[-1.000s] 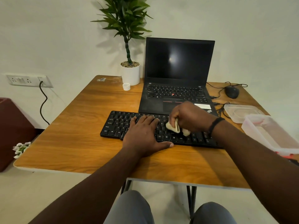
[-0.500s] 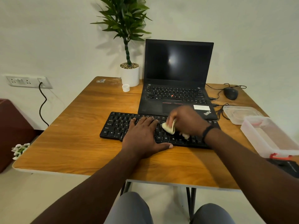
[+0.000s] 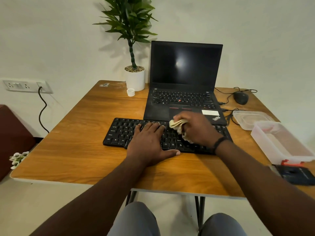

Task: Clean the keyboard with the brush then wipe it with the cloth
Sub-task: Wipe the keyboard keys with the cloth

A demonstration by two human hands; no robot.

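Right hand (image 3: 197, 128), grip closed on bunched cloth (image 3: 179, 127), has slid toward keyboard (image 3: 119, 132) far edge mid-counter; left hand (image 3: 148, 142) flat, open, still pinning it; wiping underway

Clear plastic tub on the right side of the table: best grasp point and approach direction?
Grip the clear plastic tub across its two long walls, just under the rim, coming straight down. It sits upright, open-topped and looks empty, so the rim is exposed. The lid sits close by its far end and a dark object by its near end, so end-on approaches look tighter.
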